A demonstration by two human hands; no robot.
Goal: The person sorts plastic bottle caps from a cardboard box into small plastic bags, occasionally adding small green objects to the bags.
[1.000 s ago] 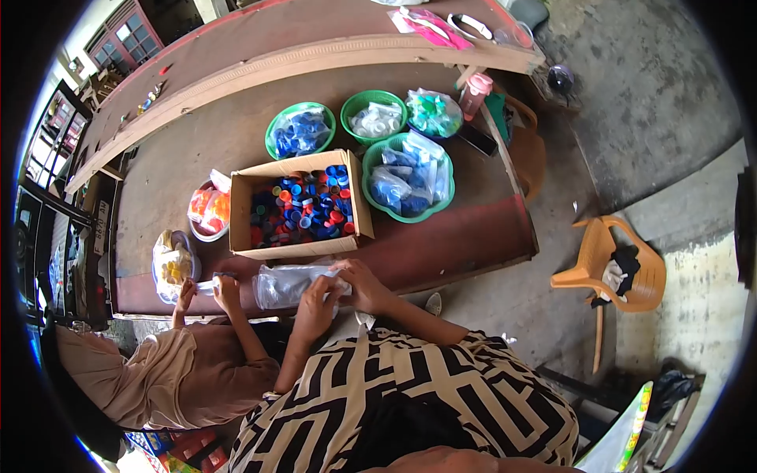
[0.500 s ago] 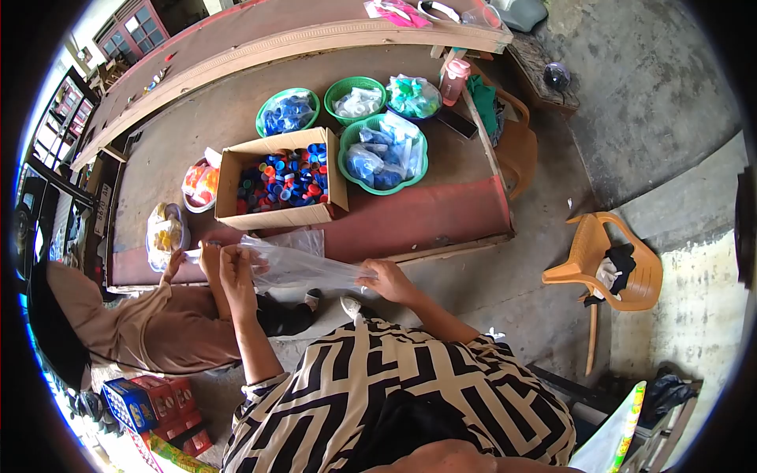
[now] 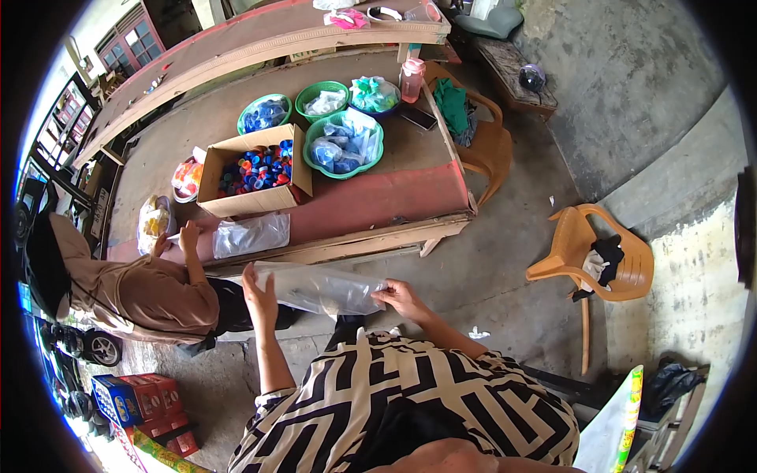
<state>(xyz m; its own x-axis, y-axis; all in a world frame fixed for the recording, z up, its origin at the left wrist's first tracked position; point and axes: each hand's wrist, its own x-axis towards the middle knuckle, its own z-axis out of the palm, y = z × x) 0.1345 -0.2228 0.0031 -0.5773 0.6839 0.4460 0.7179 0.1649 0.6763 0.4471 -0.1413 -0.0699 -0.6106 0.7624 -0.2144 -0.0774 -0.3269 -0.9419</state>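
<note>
A clear plastic bag (image 3: 327, 290) is stretched between my two hands, in front of the table's near edge. My right hand (image 3: 399, 296) pinches the bag's right end. At the other end is my left hand (image 3: 260, 293), upright, with its fingers against the bag's edge; whether they grip it is hard to make out. A stack of clear bags (image 3: 252, 235) lies on the table edge beyond. Behind it stands a cardboard box (image 3: 248, 199) of blue and red caps.
Baskets of bagged caps, such as the green basket (image 3: 345, 172), stand behind and beside the box. A co-worker (image 3: 150, 292) handles something small at the left. An orange chair (image 3: 568, 244) stands at the right.
The bag came off the table area and was spread between my hands, then lowered. The view shifted, so the table and box appear farther left. The co-worker's hands remain near the left basket.
</note>
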